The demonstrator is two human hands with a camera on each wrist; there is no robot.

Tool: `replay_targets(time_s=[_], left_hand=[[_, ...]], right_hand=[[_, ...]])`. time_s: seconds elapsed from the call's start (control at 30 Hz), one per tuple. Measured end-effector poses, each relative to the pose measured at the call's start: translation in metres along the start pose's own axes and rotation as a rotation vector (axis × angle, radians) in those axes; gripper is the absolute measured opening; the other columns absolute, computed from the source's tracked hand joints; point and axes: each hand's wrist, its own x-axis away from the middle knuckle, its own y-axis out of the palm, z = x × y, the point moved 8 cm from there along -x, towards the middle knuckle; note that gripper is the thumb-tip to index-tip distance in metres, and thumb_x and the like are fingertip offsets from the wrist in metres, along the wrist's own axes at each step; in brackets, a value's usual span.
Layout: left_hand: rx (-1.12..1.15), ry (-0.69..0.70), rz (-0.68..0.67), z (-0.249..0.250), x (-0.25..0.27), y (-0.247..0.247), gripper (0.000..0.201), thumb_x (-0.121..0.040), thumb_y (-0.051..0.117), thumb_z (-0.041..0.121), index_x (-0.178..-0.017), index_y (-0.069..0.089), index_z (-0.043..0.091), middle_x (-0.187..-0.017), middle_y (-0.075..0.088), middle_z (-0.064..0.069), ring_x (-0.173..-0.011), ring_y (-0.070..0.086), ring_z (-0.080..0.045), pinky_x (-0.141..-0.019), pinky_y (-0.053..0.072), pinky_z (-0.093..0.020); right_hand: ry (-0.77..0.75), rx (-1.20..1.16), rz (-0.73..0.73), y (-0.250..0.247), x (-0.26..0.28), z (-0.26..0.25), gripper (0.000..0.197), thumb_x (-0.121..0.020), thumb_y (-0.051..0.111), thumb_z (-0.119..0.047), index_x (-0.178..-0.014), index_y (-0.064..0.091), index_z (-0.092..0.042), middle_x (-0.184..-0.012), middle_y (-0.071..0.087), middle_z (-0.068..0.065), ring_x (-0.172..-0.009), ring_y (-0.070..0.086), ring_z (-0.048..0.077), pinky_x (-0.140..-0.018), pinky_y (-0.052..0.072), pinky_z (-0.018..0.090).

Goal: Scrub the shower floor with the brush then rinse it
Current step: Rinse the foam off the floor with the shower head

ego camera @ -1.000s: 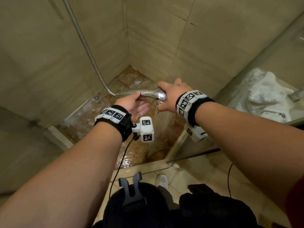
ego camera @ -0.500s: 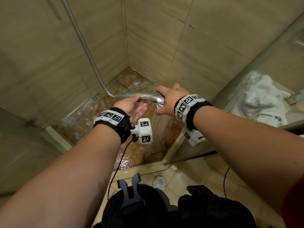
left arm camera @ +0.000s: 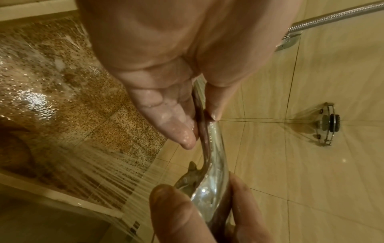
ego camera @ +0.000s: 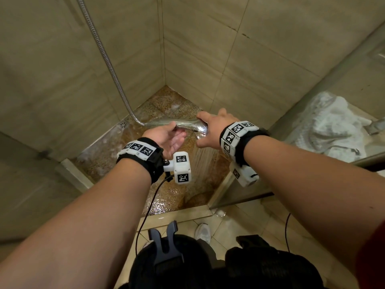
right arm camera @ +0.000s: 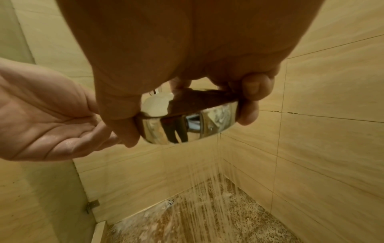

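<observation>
Beige wall tiles (ego camera: 260, 49) meet in a corner at 12 o'clock. At 3 o'clock, behind a glass panel (ego camera: 325, 84), a crumpled white towel (ego camera: 333, 126) lies in a heap. At 6 o'clock, outside the shower, a white shoe (ego camera: 203, 232) stands on glossy beige floor tiles (ego camera: 245, 222), beside dark clothing (ego camera: 260, 265). A thin black cable (ego camera: 150, 207) hangs down toward 6 o'clock. The left wrist view shows a round metal wall fitting (left arm camera: 328, 123) at 3 o'clock.
</observation>
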Motion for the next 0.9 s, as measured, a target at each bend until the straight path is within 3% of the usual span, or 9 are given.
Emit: replay_targets(time_s=[0.53,0.73,0.9], left_hand=[[0.006,0.038,0.077,0.01,0.009,-0.046,0.024,-0.103,0.062,0.027,-0.106,0.066,0.004,-0.076,0.075,-0.005,-0.066,0.072,-0.012,-0.051,0.058,-0.021],[0.025,0.065,0.104,0.015,0.012,-0.068,0.028,-0.102,0.063,0.026,-0.118,0.064,0.003,-0.085,0.074,-0.008,-0.066,0.072,-0.012,-0.048,0.056,-0.021],[0.031,0.074,0.122,0.02,0.015,-0.086,0.03,-0.102,0.063,0.027,-0.121,0.062,0.003,-0.082,0.074,-0.007,-0.067,0.072,-0.013,-0.049,0.056,-0.021]], right_hand=[[-0.086,0.007,-0.026,0.013,-0.006,-0.043,0.094,-0.067,0.071,-0.069,-0.147,0.026,-0.05,-0.128,0.039,0.013,-0.098,0.05,0.032,-0.087,0.054,0.045],[-0.131,0.008,-0.032,0.018,-0.008,-0.066,0.088,-0.066,0.069,-0.068,-0.142,0.029,-0.05,-0.123,0.041,0.013,-0.091,0.051,0.032,-0.082,0.055,0.045],[-0.165,0.0,-0.031,0.019,-0.009,-0.084,0.086,-0.066,0.069,-0.066,-0.141,0.031,-0.049,-0.12,0.042,0.012,-0.092,0.054,0.034,-0.08,0.054,0.043]])
